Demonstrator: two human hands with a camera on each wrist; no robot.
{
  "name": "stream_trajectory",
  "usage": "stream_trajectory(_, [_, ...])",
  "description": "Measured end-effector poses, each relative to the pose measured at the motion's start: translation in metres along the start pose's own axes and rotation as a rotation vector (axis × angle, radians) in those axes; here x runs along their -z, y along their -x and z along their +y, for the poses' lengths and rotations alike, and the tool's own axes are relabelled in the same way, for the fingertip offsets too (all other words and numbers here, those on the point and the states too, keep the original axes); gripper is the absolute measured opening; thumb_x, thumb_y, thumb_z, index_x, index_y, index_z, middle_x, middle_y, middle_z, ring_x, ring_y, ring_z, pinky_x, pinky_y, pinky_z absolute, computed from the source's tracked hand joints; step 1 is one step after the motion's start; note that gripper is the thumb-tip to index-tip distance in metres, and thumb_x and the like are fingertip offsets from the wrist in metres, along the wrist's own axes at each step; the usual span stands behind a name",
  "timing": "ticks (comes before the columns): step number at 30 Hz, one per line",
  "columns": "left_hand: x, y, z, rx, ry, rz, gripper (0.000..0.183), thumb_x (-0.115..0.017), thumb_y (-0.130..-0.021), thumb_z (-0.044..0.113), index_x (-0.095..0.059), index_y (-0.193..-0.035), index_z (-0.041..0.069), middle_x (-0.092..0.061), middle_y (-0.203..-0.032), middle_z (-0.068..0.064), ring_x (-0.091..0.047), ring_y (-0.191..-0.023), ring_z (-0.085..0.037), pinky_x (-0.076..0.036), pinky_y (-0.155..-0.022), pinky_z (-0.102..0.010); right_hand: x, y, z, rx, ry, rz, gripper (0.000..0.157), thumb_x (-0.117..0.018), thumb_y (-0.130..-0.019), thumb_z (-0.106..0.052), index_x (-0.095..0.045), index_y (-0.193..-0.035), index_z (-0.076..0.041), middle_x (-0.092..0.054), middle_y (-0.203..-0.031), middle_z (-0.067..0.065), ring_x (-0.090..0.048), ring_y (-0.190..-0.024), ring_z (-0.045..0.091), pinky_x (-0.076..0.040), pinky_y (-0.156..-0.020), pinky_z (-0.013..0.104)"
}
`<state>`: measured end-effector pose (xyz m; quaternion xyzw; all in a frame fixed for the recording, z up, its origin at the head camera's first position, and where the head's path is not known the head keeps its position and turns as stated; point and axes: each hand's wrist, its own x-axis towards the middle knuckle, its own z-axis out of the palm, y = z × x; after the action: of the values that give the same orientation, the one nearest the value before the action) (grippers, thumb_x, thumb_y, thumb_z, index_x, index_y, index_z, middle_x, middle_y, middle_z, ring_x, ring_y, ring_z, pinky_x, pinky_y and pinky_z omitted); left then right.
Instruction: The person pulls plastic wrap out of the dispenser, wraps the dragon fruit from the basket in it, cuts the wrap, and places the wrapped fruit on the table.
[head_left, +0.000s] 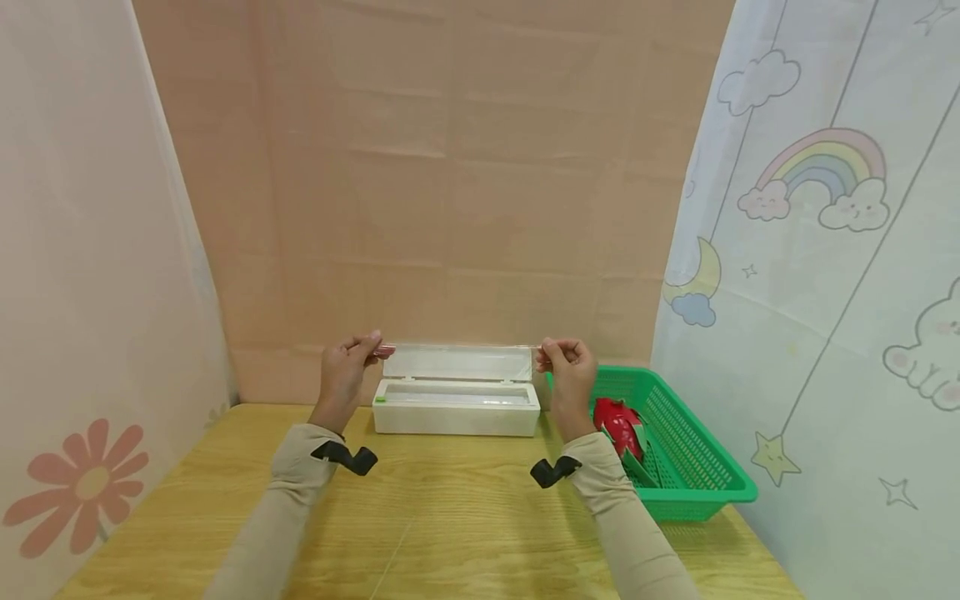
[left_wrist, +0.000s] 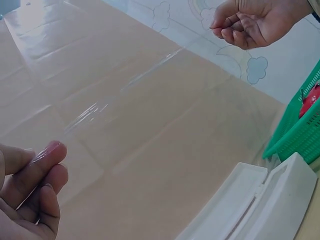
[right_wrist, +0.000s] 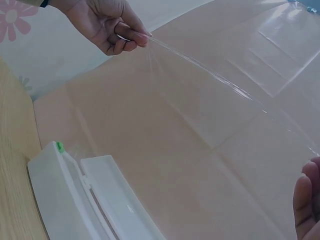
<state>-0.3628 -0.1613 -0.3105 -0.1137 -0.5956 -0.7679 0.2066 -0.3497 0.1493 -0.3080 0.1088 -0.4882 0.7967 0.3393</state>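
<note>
A clear sheet of cling film (right_wrist: 230, 87) stretches between both hands, its upper edge drawn into a taut, shiny line. One end is pinched between thumb and fingers of my left hand (head_left: 345, 375), and my right hand (head_left: 572, 375) pinches the other end. Below and between the hands, a white cling film dispenser (head_left: 456, 421) stands at the back of the table. Its lid (head_left: 457, 364) is raised, and a small green slider (head_left: 380, 400) sits at the left end of its top. In the head view the film's edge runs just above the lid.
To the right stands a green plastic basket (head_left: 693, 433), partly behind my right forearm. Inside lies a shiny red, green-leaved thing like a dragon fruit (head_left: 618, 423). A tan sheet (head_left: 450, 208) hangs behind the wooden table (head_left: 442, 517), with patterned cloths at both sides.
</note>
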Motion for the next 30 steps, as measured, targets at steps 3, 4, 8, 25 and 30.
stream_trajectory(3, [0.006, 0.012, -0.001, 0.000, -0.005, -0.016, 0.016, -0.065, -0.099, 0.017, -0.069, -0.090, 0.004, -0.075, -0.079, -0.002, -0.071, -0.075, -0.012, -0.053, -0.071, -0.022, 0.005, 0.009, -0.002, -0.013, 0.068, -0.003, 0.017, -0.069, -0.090, 0.004, -0.059, -0.079, -0.004, -0.069, -0.067, 0.002, -0.063, -0.053, 0.012, -0.052, -0.050, 0.022])
stream_trajectory(4, [0.008, 0.016, -0.001, -0.003, -0.008, -0.023, 0.016, -0.065, -0.099, 0.016, -0.069, -0.090, 0.004, -0.075, -0.080, -0.003, -0.071, -0.075, -0.012, -0.053, -0.071, -0.022, 0.006, 0.012, -0.002, -0.017, 0.086, -0.004, 0.018, -0.068, -0.089, 0.004, -0.058, -0.078, -0.004, -0.069, -0.067, 0.002, -0.063, -0.053, 0.012, -0.052, -0.050, 0.022])
stream_trajectory(8, [0.016, 0.030, -0.001, -0.004, -0.014, -0.043, 0.016, -0.066, -0.099, 0.017, -0.071, -0.090, 0.005, -0.074, -0.081, -0.004, -0.071, -0.076, -0.013, -0.054, -0.072, -0.022, 0.010, 0.026, -0.006, -0.036, 0.139, -0.004, 0.019, -0.066, -0.088, 0.006, -0.055, -0.075, -0.004, -0.067, -0.066, 0.004, -0.062, -0.053, 0.013, -0.053, -0.052, 0.023])
stream_trajectory(25, [0.047, 0.103, -0.014, 0.101, -0.273, -0.096, 0.032, -0.066, -0.099, 0.024, -0.068, -0.103, -0.007, -0.076, -0.080, -0.004, -0.069, -0.078, -0.013, -0.052, -0.073, -0.026, 0.054, 0.101, -0.026, -0.173, 0.264, -0.109, 0.014, -0.068, -0.092, 0.003, -0.058, -0.084, 0.008, -0.068, -0.070, 0.008, -0.065, -0.057, 0.013, -0.056, -0.052, 0.027])
stream_trajectory(30, [0.052, 0.120, -0.021, 0.160, -0.296, -0.093, 0.025, -0.068, -0.097, 0.020, -0.069, -0.098, -0.005, -0.075, -0.080, -0.009, -0.069, -0.077, -0.016, -0.052, -0.072, -0.027, 0.074, 0.124, -0.027, -0.270, 0.355, -0.159, 0.012, -0.067, -0.092, 0.003, -0.059, -0.085, 0.009, -0.067, -0.071, 0.006, -0.064, -0.059, 0.014, -0.056, -0.052, 0.028])
